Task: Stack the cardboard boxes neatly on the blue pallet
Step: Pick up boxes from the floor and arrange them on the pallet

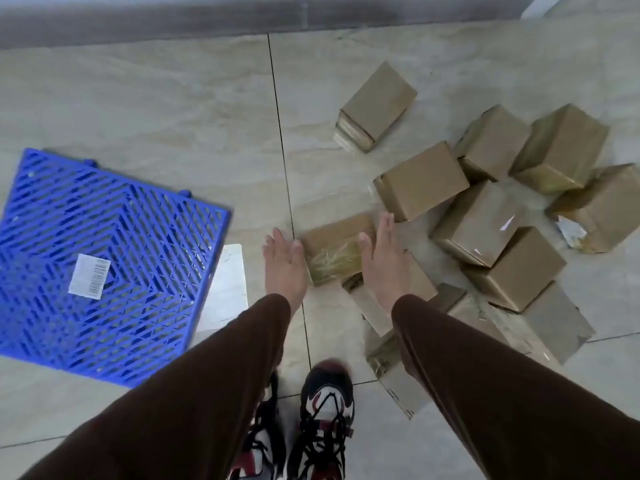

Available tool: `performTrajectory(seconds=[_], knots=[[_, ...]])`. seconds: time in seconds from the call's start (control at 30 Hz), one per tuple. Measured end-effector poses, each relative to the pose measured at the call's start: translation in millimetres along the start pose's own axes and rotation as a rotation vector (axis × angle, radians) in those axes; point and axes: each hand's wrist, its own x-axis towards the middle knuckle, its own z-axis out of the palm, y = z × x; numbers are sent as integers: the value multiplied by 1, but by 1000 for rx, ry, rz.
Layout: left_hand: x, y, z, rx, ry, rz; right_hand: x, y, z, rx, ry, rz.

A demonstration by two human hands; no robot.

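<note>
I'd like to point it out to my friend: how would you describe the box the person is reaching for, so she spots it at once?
Start at the blue pallet on the left and look right across the tiled floor to the heap of cardboard boxes. The box between the hands lies at the heap's near-left edge, closest to the pallet. It alone sits between the open left hand and right hand, with shiny tape on its near end.

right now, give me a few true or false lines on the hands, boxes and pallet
1. The pallet already holds a box. False: only a white label lies on it.
2. Both hands flank one box. True: left hand and right hand are at its sides, fingers straight.
3. The pallet lies right of the boxes. False: it lies to their left.
4. One box sits apart from the pile. True.
</note>
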Motion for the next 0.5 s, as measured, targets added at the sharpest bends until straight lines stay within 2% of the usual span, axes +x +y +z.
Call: performTrajectory(seconds=[0.13,0.2,0.5], knots=[[-13,13,17,-359,-217,-289,14,-5,8,194,-47,232],[-22,23,11,-438,-236,-396,13,-14,6,267,-68,270],[-110,47,-97,-524,-31,-303,-66,-100,-24,554,-63,159]])
